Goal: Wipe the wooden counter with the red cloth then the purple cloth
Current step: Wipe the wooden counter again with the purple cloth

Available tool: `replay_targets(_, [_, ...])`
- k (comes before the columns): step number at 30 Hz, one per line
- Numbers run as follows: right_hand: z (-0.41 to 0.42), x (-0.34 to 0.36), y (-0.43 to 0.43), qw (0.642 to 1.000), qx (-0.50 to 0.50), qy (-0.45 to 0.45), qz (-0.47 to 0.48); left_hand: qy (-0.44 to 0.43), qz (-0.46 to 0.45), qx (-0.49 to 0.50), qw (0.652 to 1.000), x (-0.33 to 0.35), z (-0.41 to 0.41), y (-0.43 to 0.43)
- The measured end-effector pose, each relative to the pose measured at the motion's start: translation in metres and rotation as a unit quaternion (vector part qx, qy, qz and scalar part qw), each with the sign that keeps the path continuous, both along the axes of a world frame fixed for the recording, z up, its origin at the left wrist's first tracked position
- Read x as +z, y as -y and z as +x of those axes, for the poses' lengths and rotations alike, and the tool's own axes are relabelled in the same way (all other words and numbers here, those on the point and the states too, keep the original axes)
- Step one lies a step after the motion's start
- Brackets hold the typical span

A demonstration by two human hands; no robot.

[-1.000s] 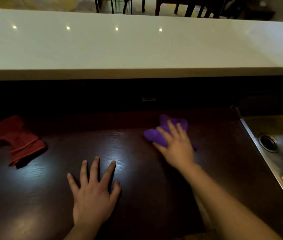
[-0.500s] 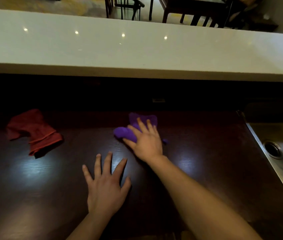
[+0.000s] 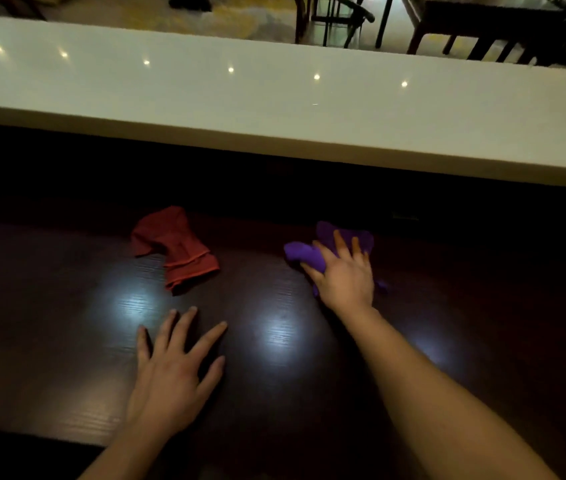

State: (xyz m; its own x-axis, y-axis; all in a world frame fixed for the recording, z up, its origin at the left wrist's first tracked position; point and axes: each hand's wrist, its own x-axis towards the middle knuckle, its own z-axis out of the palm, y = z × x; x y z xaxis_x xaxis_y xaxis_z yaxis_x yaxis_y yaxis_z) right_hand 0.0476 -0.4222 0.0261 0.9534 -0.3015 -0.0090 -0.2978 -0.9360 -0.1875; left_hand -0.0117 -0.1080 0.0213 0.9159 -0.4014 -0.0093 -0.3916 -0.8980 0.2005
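While right hand [image 3: 345, 278] presses purple cloth [image 3: 304, 255], left hand [image 3: 174, 372] lies flat, fingers splayed, nr red cloth [image 3: 177, 247].

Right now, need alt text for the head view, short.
The right hand presses a purple cloth onto a dark wooden counter, while the left hand lies flat and empty nearer the viewer. A crumpled red cloth lies untouched further left, below a white raised ledge.

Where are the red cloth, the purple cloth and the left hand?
red cloth [image 3: 175, 247], head view, middle of the crumpled fabric.
purple cloth [image 3: 300, 252], head view, bunched left end.
left hand [image 3: 170, 379], head view, back of the hand.
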Motion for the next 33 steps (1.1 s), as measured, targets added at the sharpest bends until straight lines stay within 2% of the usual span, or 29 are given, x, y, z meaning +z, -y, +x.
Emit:
replay_targets(2, [0.004, 0.001, -0.027, 0.999, 0.033, -0.002, 0.003, -0.001, -0.011, 0.004, 1.0, -0.002, 0.001, -0.001])
replay_targets(4, [-0.016, 0.002, -0.056, 0.993, 0.119, 0.0, 0.003, 0.005, -0.018, 0.003, 1.0, -0.004, 0.001, -0.003])
replay_targets(7, [-0.081, -0.005, -0.083, 0.963, 0.267, 0.013, 0.013, 0.008, -0.036, 0.0, 0.999, -0.005, 0.003, -0.005])
replay_targets(9, [-0.107, -0.01, -0.07, 0.943, 0.332, 0.005, -0.007, 0.011, -0.041, 0.001, 0.999, -0.007, 0.002, -0.005])
replay_targets(11, [-0.092, -0.008, -0.048, 0.949, 0.316, 0.003, -0.026, 0.014, -0.049, 0.005, 0.999, -0.008, 0.001, -0.005])
replay_targets(14, [-0.028, 0.0, -0.046, 0.983, 0.181, 0.004, -0.012, 0.019, -0.055, 0.01, 0.998, -0.009, 0.001, -0.005])
replay_targets(17, [0.028, -0.001, -0.078, 0.996, 0.084, 0.0, 0.01, 0.029, -0.068, 0.01, 0.997, -0.011, 0.0, -0.005])
replay_targets(20, [0.031, 0.002, -0.105, 0.991, 0.135, -0.002, 0.009, 0.045, -0.091, 0.014, 0.995, -0.016, 0.002, -0.006])
replay_targets(24, [-0.052, -0.007, -0.121, 0.947, 0.319, 0.015, 0.039, 0.053, -0.136, 0.017, 0.989, -0.02, 0.002, -0.011])
replay_targets(27, [-0.078, -0.01, -0.11, 0.932, 0.361, -0.002, 0.014, 0.018, -0.155, 0.017, 0.988, -0.011, 0.003, -0.017])
replay_targets(30, [-0.034, -0.001, -0.115, 0.954, 0.299, -0.006, 0.005, 0.01, -0.057, 0.006, 0.998, 0.004, 0.006, -0.027])
replay_targets(33, [0.0, 0.005, -0.143, 0.985, 0.173, -0.019, 0.023, -0.014, -0.003, 0.083, 0.996, 0.013, 0.013, -0.057])
